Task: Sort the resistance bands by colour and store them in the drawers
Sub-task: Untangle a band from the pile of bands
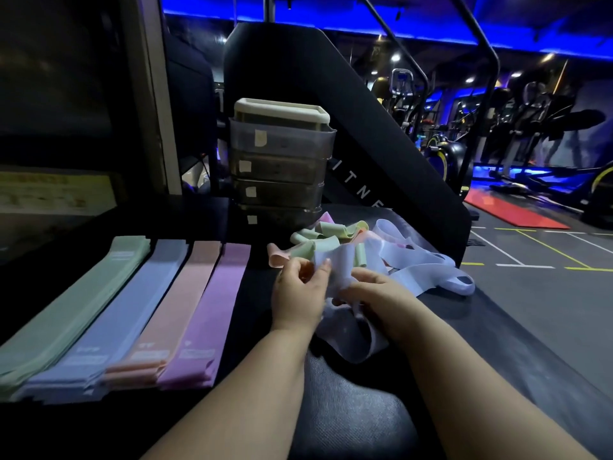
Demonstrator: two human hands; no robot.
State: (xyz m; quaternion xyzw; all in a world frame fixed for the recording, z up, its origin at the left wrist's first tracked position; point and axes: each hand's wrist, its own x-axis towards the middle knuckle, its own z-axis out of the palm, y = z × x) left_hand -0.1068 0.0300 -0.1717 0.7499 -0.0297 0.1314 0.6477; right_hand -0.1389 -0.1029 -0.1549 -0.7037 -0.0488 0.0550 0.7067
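Both hands hold one pale blue band [341,270] above the black padded surface [348,393]. My left hand [300,293] pinches its upper left edge. My right hand [378,293] grips it lower down, and its loose loop [351,340] hangs below. Behind them lies a jumbled heap of green, pink and blue bands [335,237]. On the left, flat stacks lie side by side: green [79,307], blue [122,313], pink [175,310] and purple [212,310]. A small drawer unit [282,167] with several translucent drawers stands behind the heap, all shut.
A black slanted machine panel [381,144] rises behind the drawer unit. The padded surface ends at its right edge, with grey gym floor [537,293] beyond. Exercise machines [530,127] and a red mat [510,210] stand far right. A dark wall panel [66,94] is on the left.
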